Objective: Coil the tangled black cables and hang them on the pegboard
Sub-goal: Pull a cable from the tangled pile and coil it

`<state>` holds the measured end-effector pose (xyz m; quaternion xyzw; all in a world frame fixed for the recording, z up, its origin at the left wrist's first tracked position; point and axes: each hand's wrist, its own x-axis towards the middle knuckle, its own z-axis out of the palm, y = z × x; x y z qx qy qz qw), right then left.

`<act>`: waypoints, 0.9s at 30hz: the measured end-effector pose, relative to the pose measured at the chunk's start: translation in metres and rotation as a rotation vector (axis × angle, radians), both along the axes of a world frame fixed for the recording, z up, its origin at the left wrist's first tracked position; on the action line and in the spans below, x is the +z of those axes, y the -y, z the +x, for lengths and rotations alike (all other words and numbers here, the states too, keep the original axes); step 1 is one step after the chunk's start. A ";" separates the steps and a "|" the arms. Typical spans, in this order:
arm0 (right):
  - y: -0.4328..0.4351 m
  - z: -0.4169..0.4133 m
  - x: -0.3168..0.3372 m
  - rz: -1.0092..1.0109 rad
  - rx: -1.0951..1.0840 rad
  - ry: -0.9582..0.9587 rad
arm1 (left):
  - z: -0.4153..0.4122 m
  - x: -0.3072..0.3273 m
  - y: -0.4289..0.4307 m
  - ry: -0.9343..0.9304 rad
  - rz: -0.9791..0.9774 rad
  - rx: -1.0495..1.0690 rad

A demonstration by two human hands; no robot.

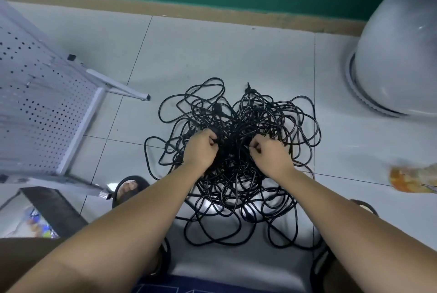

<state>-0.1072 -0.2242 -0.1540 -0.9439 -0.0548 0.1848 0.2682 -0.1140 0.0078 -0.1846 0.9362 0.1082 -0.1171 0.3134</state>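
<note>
A big tangle of black cables [238, 113] lies spread on the pale tiled floor in front of me. My left hand [201, 150] is down in the middle of the heap, fingers curled round some cable strands. My right hand [269, 155] is beside it on the right, fingers also curled and pinching strands of the same tangle. A plug end sticks out at the far edge of the heap. The white pegboard [40, 113] stands tilted on its metal frame at the left, its hooks bare.
A large grey dome-shaped object [399, 56] stands at the right. An orange wrapper [413, 179] lies on the floor at right. A foot in a black sandal [127, 189] is near the pegboard's leg. A green wall with a tan skirting runs along the back.
</note>
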 end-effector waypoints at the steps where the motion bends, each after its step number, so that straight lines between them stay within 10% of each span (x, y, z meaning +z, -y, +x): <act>1: -0.005 0.000 -0.003 0.017 0.004 0.009 | 0.004 -0.003 -0.005 0.032 0.023 -0.007; 14: -0.057 0.036 -0.019 0.068 0.041 -0.021 | 0.049 -0.030 -0.034 0.103 0.322 -0.358; 27: -0.056 0.063 0.035 0.222 -0.153 -0.266 | 0.073 0.052 -0.047 0.241 0.215 -0.455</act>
